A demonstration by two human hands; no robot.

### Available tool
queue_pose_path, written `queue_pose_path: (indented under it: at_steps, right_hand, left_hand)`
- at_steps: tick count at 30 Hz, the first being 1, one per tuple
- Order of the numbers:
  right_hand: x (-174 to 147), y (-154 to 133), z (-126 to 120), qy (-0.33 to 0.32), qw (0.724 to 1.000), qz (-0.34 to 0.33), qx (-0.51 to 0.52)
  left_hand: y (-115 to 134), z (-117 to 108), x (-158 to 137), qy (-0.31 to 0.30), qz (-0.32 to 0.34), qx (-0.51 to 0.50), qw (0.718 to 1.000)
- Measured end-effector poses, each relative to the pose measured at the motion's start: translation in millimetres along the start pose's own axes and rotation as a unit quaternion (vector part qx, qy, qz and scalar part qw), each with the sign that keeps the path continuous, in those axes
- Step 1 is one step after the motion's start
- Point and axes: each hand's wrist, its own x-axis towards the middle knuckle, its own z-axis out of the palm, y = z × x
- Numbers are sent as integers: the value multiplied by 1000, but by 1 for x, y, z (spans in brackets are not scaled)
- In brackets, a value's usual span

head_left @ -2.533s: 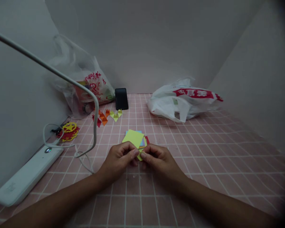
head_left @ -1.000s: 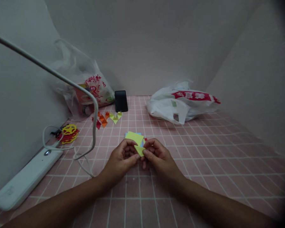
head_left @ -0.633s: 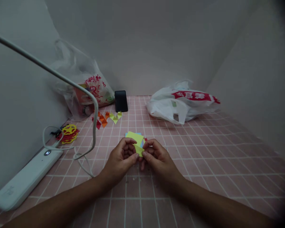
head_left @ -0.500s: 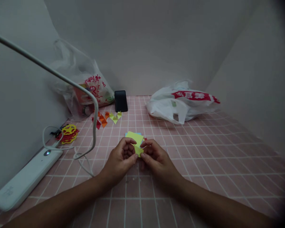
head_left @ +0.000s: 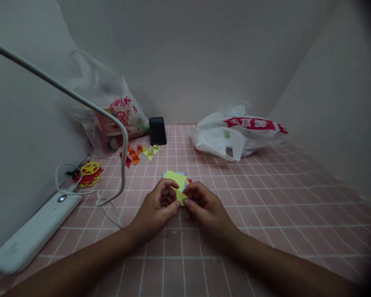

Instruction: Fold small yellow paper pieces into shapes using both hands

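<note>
A small folded piece of yellow paper (head_left: pixel 181 197) is pinched between my two hands, low over the pink tiled surface. My left hand (head_left: pixel 158 206) closes thumb and forefinger on its left side. On the right side, my right hand (head_left: pixel 205 204) grips its edge the same way, with the other fingers curled under. Just behind the fingertips lies a stack of coloured paper squares (head_left: pixel 176 178), yellow on top, with blue and red edges showing beneath. The hands partly hide this stack.
Folded paper pieces in red, orange and yellow (head_left: pixel 135 156) lie at the back left near a black phone (head_left: pixel 157 130). Plastic bags stand at the back left (head_left: pixel 126 115) and back right (head_left: pixel 235 134). A white power bank (head_left: pixel 37 231), its cable (head_left: pixel 122 165) and yellow-red cut-outs (head_left: pixel 89 173) are left.
The folded yellow paper has tilted slightly and now shows a more triangular outline between the fingertips. Both hands have hardly moved.
</note>
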Motion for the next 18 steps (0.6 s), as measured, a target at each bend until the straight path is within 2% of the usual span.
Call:
queue_pose_path:
  at_steps: [14,18]
  right_hand:
    - [2,2,-1,8,1000,1,-7]
    - [3,0,-1,12,1000,10,19]
  left_hand:
    - [-2,0,2,1,-5,-11,1000]
    - [-2,-1,2,3,-5,-7,1000]
